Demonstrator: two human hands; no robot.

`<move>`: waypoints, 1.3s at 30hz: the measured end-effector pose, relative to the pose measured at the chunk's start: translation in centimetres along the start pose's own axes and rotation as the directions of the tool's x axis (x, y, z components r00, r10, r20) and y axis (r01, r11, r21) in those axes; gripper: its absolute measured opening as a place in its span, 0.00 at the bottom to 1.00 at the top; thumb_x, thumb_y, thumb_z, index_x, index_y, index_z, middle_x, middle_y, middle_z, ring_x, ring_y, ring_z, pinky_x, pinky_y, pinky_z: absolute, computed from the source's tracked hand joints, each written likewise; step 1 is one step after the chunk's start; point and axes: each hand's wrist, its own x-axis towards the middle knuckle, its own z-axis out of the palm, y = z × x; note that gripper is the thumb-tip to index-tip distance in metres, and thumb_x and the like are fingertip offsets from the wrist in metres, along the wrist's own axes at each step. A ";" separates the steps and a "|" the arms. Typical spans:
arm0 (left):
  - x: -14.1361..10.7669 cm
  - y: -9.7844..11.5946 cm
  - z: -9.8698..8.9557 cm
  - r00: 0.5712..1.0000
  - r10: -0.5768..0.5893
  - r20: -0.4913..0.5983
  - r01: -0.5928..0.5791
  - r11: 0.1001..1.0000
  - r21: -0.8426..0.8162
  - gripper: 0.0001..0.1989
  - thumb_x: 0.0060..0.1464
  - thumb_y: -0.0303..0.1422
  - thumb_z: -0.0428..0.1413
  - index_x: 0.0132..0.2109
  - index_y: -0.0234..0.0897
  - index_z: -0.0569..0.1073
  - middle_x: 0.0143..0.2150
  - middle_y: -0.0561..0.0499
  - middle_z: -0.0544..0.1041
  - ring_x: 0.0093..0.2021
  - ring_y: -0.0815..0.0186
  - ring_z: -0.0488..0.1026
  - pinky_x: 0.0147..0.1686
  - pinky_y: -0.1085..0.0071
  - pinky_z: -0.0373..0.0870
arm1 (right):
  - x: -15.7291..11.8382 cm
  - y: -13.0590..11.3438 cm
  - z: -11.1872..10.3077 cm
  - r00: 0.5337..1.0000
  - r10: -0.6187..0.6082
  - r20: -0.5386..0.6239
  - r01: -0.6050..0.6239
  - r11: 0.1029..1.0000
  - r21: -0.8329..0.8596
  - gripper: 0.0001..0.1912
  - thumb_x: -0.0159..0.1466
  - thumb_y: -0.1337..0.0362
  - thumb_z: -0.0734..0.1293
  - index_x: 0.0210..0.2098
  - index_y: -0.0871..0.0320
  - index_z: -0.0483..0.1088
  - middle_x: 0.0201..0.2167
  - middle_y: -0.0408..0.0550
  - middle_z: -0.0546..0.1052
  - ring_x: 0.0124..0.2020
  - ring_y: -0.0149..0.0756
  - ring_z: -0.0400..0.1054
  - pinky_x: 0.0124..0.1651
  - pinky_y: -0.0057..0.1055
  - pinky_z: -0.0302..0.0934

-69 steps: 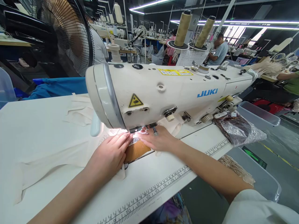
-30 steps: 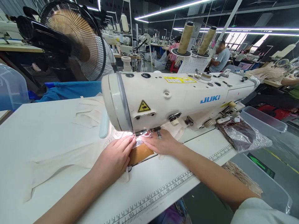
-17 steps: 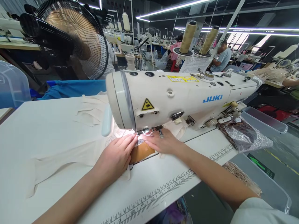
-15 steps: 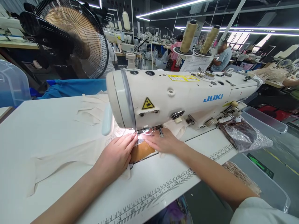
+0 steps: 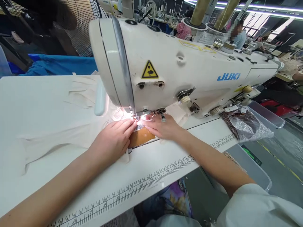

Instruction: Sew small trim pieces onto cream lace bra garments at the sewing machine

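Under the head of a white sewing machine (image 5: 165,69), pale cream cloth (image 5: 63,135) with a lacy patch lies on the table and runs up to the lit needle area (image 5: 138,118). My left hand (image 5: 113,135) rests on the cloth left of the presser foot, fingers stretched out and tips close to it. From the right, my right hand (image 5: 163,126) reaches in with its fingers laid forward by the foot. Its fingertips are partly lost in glare and behind machine parts. Between the hands shows an orange-brown plate (image 5: 142,137) in the machine bed.
More cream pieces (image 5: 81,91) lie on the white table (image 5: 42,176), behind the left hand. A ruler strip (image 5: 132,189) follows the front edge. To the right are a plastic bag (image 5: 246,124) and a clear bin (image 5: 251,164). A fan (image 5: 80,28) stands at back left.
My view has tipped down and come closer, so the machine looks larger and higher. Both hands stay by the presser foot in nearly the same pose on the cloth.
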 end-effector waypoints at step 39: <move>-0.1 -0.2 0.3 0.999 -0.001 -0.035 0.001 1.000 -0.008 0.23 0.64 0.24 0.41 0.59 0.28 0.74 0.57 0.40 0.78 0.55 0.53 0.75 0.50 0.58 0.73 | 0.2 0.3 0.0 1.000 -0.022 0.016 0.022 0.999 0.038 0.23 0.76 0.60 0.50 0.62 0.49 0.68 0.58 0.52 0.75 0.55 0.43 0.66 0.39 0.35 0.53</move>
